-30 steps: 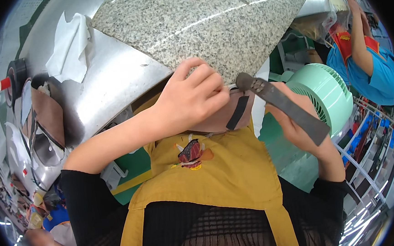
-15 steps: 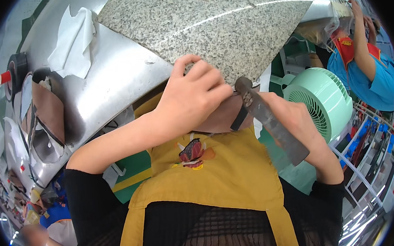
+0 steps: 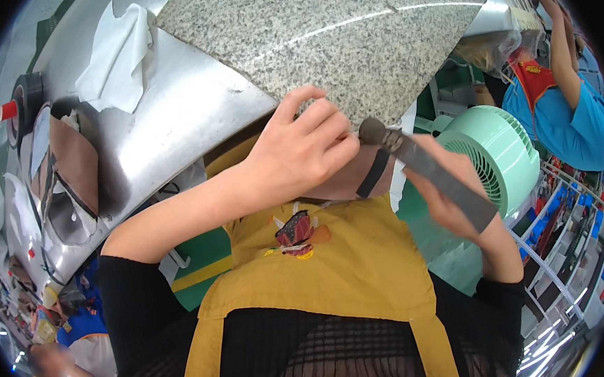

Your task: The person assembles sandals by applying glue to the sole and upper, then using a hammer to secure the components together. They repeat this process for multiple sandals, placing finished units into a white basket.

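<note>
My left hand [image 3: 302,146] is closed with bent fingers at the upper edge of a brown leather piece [image 3: 343,178], beside the front corner of a granite slab [image 3: 348,52]; its thumb tip is hidden. A short black strip [image 3: 374,173] crosses the leather. In my right hand [image 3: 448,178] is a hammer [image 3: 441,172] with a dark metal head. Its round face lies close to the left fingertips and its long flat end points down and right. The handle is hidden behind the head. The leather hangs in front of my yellow apron [image 3: 322,271].
A steel tabletop [image 3: 190,84] carries a white cloth-like scrap [image 3: 118,61], brown leather parts [image 3: 72,162] and a black roll [image 3: 28,102]. On the right are a mint-green fan [image 3: 496,154], a person in blue [image 3: 570,114] and a rack [image 3: 565,240]. Another person [image 3: 83,365] is at lower left.
The hammer has swung so that its flat end sits farther right and higher. My left hand has shifted slightly, and more of the black strip on the leather shows.
</note>
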A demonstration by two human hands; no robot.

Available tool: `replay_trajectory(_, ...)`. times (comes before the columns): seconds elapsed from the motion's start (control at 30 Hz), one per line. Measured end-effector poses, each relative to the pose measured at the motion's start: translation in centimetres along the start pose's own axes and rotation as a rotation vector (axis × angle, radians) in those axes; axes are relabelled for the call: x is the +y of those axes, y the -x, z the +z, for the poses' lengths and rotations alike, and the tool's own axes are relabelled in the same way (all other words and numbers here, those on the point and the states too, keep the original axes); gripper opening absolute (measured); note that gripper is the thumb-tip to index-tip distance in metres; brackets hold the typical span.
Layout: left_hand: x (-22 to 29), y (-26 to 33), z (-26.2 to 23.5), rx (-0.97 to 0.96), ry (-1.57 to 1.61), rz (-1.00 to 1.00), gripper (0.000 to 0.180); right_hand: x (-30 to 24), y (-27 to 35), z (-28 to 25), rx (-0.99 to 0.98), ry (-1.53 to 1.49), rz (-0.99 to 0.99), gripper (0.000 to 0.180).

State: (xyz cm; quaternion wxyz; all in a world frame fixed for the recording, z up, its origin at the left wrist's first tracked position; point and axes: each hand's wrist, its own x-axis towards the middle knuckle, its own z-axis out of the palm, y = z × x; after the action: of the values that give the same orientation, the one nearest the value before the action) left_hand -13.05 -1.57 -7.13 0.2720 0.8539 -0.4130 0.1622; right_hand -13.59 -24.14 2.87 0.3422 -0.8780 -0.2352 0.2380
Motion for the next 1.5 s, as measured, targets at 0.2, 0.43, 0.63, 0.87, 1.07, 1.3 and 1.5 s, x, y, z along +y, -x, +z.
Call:
replay_trajectory(0.2, 0.0, -0.1, -0.1, -0.042, 0.021, -0.073, 0.018, 0.8, -0.1, 1.6, 0.023, 0.092, -0.053, 0.024)
replay_trajectory(0.43, 0.2, -1.5, -0.8, -0.128, 0.294, -0.281, 0.015, 0.9, 1.5, -0.7, 0.087, -0.147, 0.131, 0.028)
replay_trajectory(0.63, 0.7, -1.9, 1.5, -0.015, 0.241, -0.198, 0.012, 1.8, 2.0, 0.4, 0.137, -0.066, 0.040, 0.023)
replay_trajectory(0.87, 1.2, -1.9, -0.3, -0.205, 0.192, -0.280, 0.009, 1.8, 1.4, 0.3, 0.166, -0.109, 0.075, 0.029)
replay_trajectory(1.07, 1.9, -1.6, -1.2, -0.181, 0.539, -0.358, 0.007, 2.9, 0.1, 1.1, 0.097, -0.266, 0.154, 0.033)
replay_trajectory(1.3, 1.3, -0.6, -2.4, -0.340, 1.051, -0.564, 0.009, 3.0, 0.5, 1.1, 0.151, -0.201, 0.227, 0.030)
replay_trajectory(1.5, 2.6, -2.1, 0.6, -0.067, 0.430, -0.528, 0.015, 4.3, -0.5, 0.1, 0.344, -0.191, 0.223, 0.026)
